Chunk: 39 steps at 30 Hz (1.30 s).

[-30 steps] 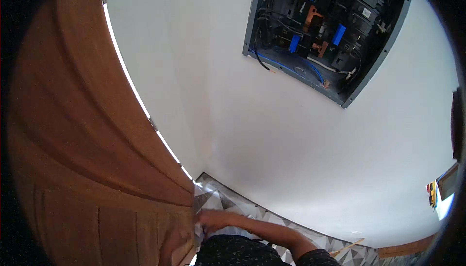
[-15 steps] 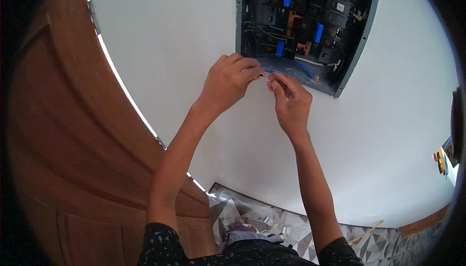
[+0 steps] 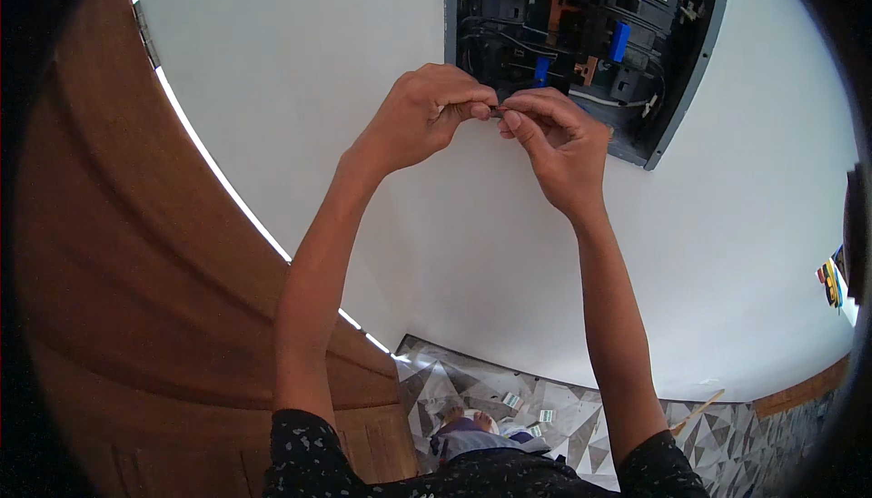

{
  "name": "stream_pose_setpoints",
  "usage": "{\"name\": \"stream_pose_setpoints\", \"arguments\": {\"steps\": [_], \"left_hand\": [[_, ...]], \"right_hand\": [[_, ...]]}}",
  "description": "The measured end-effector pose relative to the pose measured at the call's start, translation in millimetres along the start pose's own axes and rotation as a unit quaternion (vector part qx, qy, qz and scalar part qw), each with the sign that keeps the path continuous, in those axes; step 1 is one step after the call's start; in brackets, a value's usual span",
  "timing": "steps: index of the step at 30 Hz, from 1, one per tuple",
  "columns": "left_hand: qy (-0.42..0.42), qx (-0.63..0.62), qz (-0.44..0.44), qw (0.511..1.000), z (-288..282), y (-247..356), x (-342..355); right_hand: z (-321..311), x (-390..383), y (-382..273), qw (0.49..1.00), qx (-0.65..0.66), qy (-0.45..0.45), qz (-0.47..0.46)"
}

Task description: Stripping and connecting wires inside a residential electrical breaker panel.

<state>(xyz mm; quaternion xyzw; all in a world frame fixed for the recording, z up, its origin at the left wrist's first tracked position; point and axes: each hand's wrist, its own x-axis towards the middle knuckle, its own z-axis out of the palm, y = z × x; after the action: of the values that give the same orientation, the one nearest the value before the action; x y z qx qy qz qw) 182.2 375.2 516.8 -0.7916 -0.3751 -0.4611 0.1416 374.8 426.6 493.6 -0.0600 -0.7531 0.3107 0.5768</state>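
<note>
My left hand [image 3: 425, 115] and my right hand [image 3: 561, 142] meet at the lower edge of an open electrical panel box [image 3: 703, 58] in the white wall. Between their pinched fingertips is a thin, short piece of wire [image 3: 496, 111], dark with a reddish tint; most of it is covered by the fingers. Thumb and forefinger are closed on it in both hands. Inside the grey box are black circuit breakers, blue blocks [image 3: 620, 41], copper-coloured bars [image 3: 586, 70] and a pale cable [image 3: 609, 100]. My hands hide part of the box's bottom.
A brown panelled wooden door [image 3: 173, 253] stands at the left. Below, the patterned tile floor [image 3: 581, 425] holds small packets [image 3: 546, 415] and a wooden stick [image 3: 699, 410]. Yellow and red items [image 3: 829, 282] show at the far right by the wall [image 3: 727, 253].
Both hands have risen slightly and turned, with fingertips closer together. The blue wire seen beside them along the box's bottom is now hidden. The view has shifted a little.
</note>
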Motion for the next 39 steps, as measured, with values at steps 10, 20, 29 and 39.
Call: {"name": "stream_pose_setpoints", "arguments": {"steps": [10, 20, 29, 39], "left_hand": [[-0.053, -0.082, -0.041, 0.994, -5.6, -7.8, 0.4], [-0.01, -0.161, -0.111, 0.981, -0.6, -5.0, 0.8], [-0.042, -0.163, -0.082, 0.982, -10.2, -17.8, -2.7], [-0.041, -0.17, -0.091, 0.98, -9.8, -15.7, 0.0]], "right_hand": [[8.0, 3.5, 15.8, 0.998, 0.01, 0.013, -0.056], [38.5, -2.2, 27.2, 0.984, 0.092, 0.13, -0.084], [39.5, -0.7, 23.3, 0.986, 0.101, 0.114, -0.061], [39.7, 3.2, 25.2, 0.987, 0.084, 0.102, -0.09]]}}
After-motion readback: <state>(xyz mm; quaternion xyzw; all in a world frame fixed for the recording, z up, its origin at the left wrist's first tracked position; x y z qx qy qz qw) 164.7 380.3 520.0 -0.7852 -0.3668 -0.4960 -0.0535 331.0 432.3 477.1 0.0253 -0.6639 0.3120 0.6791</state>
